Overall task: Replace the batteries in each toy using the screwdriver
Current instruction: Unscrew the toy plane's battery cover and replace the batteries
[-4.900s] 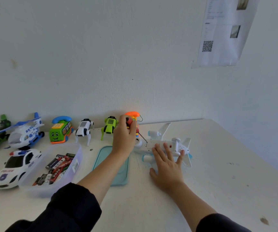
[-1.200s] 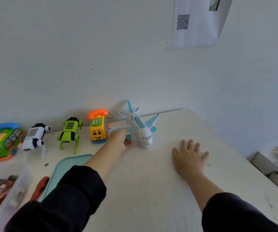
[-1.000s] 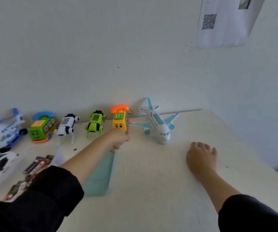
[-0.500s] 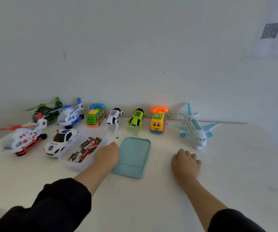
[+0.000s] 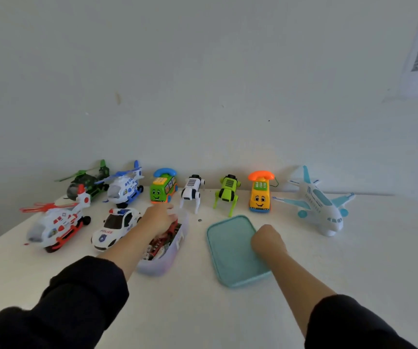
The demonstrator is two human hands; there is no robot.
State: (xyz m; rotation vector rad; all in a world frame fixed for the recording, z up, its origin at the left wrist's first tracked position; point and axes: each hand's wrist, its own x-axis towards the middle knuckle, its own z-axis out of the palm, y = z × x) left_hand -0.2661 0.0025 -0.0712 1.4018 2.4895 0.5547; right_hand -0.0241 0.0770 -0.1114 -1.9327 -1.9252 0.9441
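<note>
Left hand (image 5: 158,217) reaching over the battery tub (image 5: 167,250), fingers extended (grasp unclear), right hand (image 5: 266,239) curled, knuckles on the teal lid (image 5: 230,255), toys lined far along the bench (image 5: 203,311), airplane (image 5: 318,205) far right, screwdriver unseen.

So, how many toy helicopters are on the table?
3, all at the far left: a green helicopter by the wall, a blue and white helicopter right of it, and a red and white helicopter nearer the front. More may be hidden beyond the left edge.
</note>
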